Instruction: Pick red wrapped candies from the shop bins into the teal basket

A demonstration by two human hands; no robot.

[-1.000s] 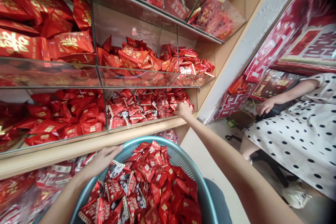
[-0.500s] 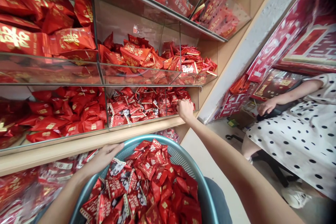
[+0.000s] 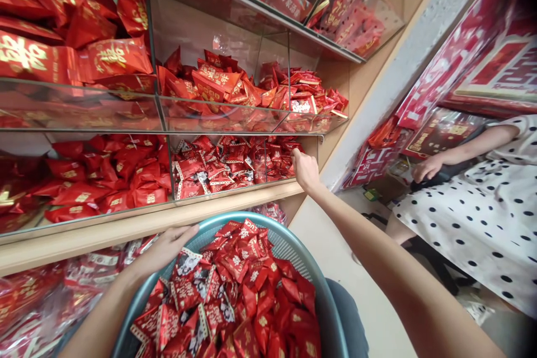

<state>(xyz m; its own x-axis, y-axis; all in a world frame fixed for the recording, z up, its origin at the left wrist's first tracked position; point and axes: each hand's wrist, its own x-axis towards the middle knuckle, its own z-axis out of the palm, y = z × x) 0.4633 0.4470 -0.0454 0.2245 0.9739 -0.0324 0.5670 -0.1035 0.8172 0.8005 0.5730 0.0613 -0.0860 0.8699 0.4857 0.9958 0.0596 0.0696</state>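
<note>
A teal plastic basket [image 3: 293, 251] heaped with small red candy packets [image 3: 247, 296] sits low in front of me. My left hand [image 3: 168, 246] grips the basket's far left rim, fingers curled over the edge. My right hand [image 3: 305, 170] reaches into the right end of the lower clear shelf bin [image 3: 235, 166], among red packets, with its fingers curled. Whether they hold a packet is hidden.
Clear acrylic shelves [image 3: 168, 117] hold several bins of red packets above a wooden ledge [image 3: 138, 226]. More wrapped red goods [image 3: 50, 291] lie below the ledge. A seated person in a polka-dot dress [image 3: 474, 218] is at the right, beside red boxes [image 3: 440, 134].
My right hand has moved slightly right and up along the lower bin's right end. My left hand stays on the basket rim.
</note>
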